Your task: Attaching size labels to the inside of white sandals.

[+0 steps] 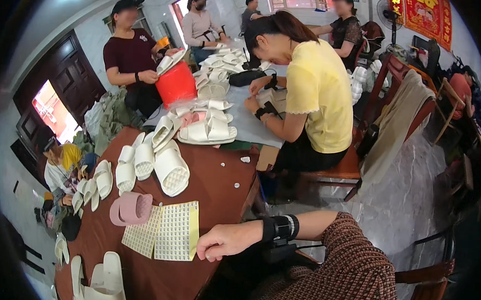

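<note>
My right hand (223,243) comes in from the right over the edge of the brown table, with a black strapped device (280,228) on its wrist. Its fingers curl closed beside the yellow margin of a sheet of small stickers (177,230); whether anything is pinched between them cannot be made out. A second sticker sheet (142,232) lies partly under the first. Just beyond both sheets rests a pair of pink slippers (131,208), one overlapping the other. My left hand is out of the picture.
White slippers (171,168) line the brown table (217,186); more white ones (106,283) lie near its front. A person in yellow (321,94) sits working at the adjoining table. Someone standing holds a red bucket (177,85). A wooden chair (427,292) stands at lower right.
</note>
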Demonstrator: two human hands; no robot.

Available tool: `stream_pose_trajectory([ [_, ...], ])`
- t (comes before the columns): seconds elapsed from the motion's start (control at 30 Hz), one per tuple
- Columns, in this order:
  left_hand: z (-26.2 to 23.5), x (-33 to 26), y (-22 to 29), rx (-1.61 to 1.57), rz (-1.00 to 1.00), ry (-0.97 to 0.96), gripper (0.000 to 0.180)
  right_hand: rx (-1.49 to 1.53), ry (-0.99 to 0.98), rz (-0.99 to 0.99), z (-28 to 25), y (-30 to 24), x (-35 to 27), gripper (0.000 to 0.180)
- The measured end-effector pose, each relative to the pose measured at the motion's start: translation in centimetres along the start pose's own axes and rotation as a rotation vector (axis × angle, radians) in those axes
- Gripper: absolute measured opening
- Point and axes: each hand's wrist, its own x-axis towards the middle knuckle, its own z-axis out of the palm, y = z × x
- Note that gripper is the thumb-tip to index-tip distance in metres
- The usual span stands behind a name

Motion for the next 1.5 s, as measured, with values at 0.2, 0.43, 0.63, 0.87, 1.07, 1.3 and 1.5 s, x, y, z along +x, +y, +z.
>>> stream_pose_trajectory([
  [0.2,0.6,-3.7,3.1,0.109,-0.037,0.022,0.050,0.018,-0.072,-0.070,1.4,1.5,0.6,0.015],
  [0.43,2.0,-6.0,6.8,0.229,-0.046,0.012,0.051,0.005,-0.096,-0.092,1.2,2.0,-0.9,0.017],
  [0.63,2.6,-8.2,7.4,0.305,-0.076,0.021,0.051,0.005,-0.131,-0.041,0.9,2.0,-2.0,0.017],
  [0.87,-0.7,-9.1,5.9,0.291,0.079,0.005,0.045,0.001,-0.152,-0.070,2.0,1.1,-2.9,0.017],
  [1.07,-0.6,-6.8,4.4,0.308,0.186,-0.108,0.045,0.070,-0.179,-0.021,2.7,1.7,-2.1,0.016],
  [1.3,3.7,-1.4,2.9,0.549,0.111,-0.298,0.031,0.032,-0.202,-0.064,3.6,2.7,-0.8,0.016],
  [1.5,4.7,-0.8,-0.1,0.574,-0.036,-0.229,0.035,0.068,-0.271,0.043,4.8,2.9,-0.2,0.016],
])
